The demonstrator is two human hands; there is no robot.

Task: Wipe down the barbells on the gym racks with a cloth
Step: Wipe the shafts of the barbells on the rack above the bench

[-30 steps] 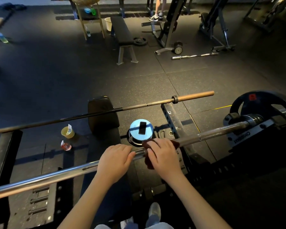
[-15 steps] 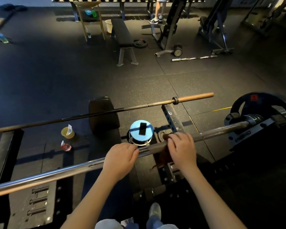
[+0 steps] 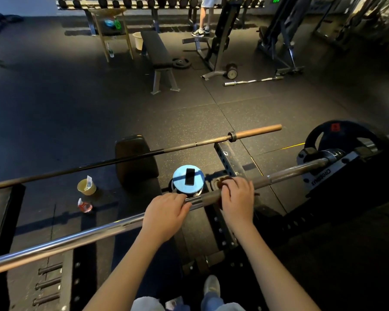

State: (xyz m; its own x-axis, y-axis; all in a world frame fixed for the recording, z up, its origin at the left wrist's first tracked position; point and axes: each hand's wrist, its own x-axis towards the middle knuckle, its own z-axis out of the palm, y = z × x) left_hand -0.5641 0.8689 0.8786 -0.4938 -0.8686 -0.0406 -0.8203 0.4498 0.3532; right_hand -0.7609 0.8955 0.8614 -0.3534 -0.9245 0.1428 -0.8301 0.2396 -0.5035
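right hand (image 3: 237, 199): cloth (image 3: 220, 182) on barbell (image 3: 288, 173) | left hand (image 3: 164, 215) holds barbell | rightward: plate (image 3: 344, 135)

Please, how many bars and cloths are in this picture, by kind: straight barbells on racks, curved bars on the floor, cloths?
Straight barbells on racks: 2, near barbell and far barbell
Curved bars on the floor: 1, curl bar
Cloths: 1, brown cloth under the right hand
Total: 4

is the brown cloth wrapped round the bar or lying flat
Wrapped: the dark brown cloth curls round the near steel barbell, gripped by the right hand.
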